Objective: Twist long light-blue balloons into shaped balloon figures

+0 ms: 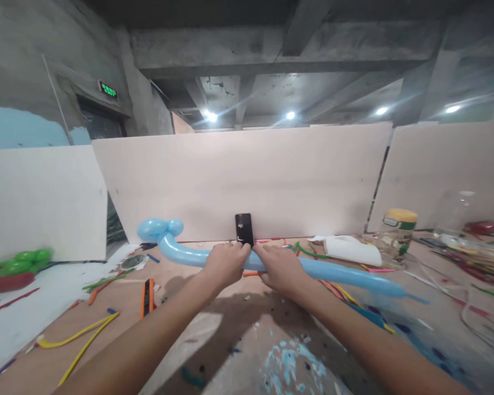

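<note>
A long light-blue modelling balloon [346, 274] stretches across the view above the table, held near its middle by both hands. My left hand [228, 262] is closed around it, and my right hand [282, 269] grips it just to the right, the two nearly touching. At the balloon's left end are twisted round bubbles [152, 229]. The right end tapers to a thin uninflated tip. Behind my hands a black phone [244, 229] leans upright against the white board, its lower edge partly hidden by them.
Uninflated balloons, including a yellow one [82, 332], litter the brown table [214, 329]. An orange-and-black cutter [147, 298] lies left. To the right are a white paper roll [353, 250], a yellow-lidded cup [399, 236] and a clear bottle [461, 214]. White boards [247, 181] line the back.
</note>
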Demonstrator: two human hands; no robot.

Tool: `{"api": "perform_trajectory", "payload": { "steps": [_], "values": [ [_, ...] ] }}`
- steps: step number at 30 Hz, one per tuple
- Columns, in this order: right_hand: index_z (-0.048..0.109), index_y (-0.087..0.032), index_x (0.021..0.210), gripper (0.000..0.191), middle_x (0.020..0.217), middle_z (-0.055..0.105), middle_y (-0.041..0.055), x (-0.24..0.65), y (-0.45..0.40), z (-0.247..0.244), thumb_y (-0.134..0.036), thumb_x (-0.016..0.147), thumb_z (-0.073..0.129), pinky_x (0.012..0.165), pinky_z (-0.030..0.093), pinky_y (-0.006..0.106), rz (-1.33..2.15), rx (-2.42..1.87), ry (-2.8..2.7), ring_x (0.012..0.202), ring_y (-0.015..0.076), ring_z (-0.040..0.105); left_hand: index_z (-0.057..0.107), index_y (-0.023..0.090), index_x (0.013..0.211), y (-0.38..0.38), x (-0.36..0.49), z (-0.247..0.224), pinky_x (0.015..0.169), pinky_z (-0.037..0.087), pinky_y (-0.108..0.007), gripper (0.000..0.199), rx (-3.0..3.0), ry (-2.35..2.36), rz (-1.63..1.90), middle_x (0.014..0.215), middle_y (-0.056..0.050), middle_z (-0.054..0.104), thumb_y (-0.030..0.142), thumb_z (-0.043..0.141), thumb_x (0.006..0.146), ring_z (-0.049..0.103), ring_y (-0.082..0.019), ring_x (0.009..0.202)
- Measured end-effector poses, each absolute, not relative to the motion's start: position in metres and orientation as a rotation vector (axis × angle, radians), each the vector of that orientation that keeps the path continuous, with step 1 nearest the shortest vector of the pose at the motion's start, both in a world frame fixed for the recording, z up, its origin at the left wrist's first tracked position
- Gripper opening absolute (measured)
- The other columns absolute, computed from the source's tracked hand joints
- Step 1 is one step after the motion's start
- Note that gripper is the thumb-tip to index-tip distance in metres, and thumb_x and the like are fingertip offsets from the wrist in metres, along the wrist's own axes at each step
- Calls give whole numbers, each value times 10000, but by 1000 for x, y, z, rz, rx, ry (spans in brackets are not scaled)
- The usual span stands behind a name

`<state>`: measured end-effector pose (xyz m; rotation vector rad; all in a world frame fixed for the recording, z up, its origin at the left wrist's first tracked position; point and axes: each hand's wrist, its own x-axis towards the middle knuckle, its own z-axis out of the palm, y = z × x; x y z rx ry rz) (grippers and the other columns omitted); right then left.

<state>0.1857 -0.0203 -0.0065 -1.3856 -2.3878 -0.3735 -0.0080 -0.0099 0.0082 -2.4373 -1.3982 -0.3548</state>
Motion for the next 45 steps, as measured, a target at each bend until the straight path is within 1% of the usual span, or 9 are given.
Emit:
{"api": "perform_trajectory", "payload": {
  "steps": [3,6,9,17,24,27,30,34,45],
  "values": [
    [517,-196,1164,426,1029,654,95,185,-11,-3,-187,738,531,761,401,320,-360,-1425,-2374,928,249,606,498,226,1136,-6,-18,17,799,438,-412,414,-2371,-1464,-297,1008,-116,637,214,559,727,614,-289,925],
    [517,-193,1182,451,1041,660,99,200,-2,-6,-206,732,545,753,398,311,-341,-1465,-2377,943,253,608,581,175,951,-1,-39,19,712,464,-404,221,-2300,-1572,-198,880,-129,665,226,511,748,642,-294,810],
    [534,-191,1142,413,1050,661,109,200,4,-13,-236,732,541,737,402,311,-336,-1497,-2383,953,261,607,601,177,889,1,-40,11,669,469,-389,180,-2291,-1591,-137,844,-119,678,228,492,756,651,-291,768],
    [601,-183,905,209,896,698,105,178,15,-16,-176,717,511,724,404,305,-376,-1518,-2441,852,245,637,527,167,1116,1,-2,-2,714,461,-384,368,-2291,-1553,-148,969,-143,663,213,532,750,639,-301,872],
    [574,-167,984,259,929,690,124,181,26,-23,-150,739,492,713,412,309,-423,-1552,-2454,863,252,640,568,180,995,16,7,-12,711,462,-377,255,-2368,-1520,-138,929,-125,670,182,518,745,640,-291,864],
    [584,-176,944,220,893,696,110,181,36,-25,-143,748,491,708,414,304,-428,-1545,-2487,821,238,649,518,187,1094,21,10,-19,716,460,-369,316,-2353,-1545,-195,993,-130,658,281,498,792,631,-290,905],
    [575,-186,982,265,927,689,101,184,45,-28,-143,727,514,738,414,303,-441,-1517,-2509,871,238,638,548,192,1050,25,9,-27,702,460,-370,313,-2358,-1568,-202,950,-130,667,379,472,811,638,-294,876],
    [558,-164,1042,340,998,666,130,196,52,-34,-138,706,517,802,410,347,-470,-1544,-2480,962,271,607,612,191,947,33,-3,-37,654,463,-389,238,-2380,-1583,-135,871,-135,682,287,473,779,654,-308,788],
    [633,-192,890,194,900,710,102,183,61,-41,-161,754,498,716,442,309,-423,-1543,-2552,853,241,658,643,161,951,27,-17,-51,639,466,-421,278,-2406,-1611,5,847,-171,689,282,490,754,660,-342,749]
  ]
}}
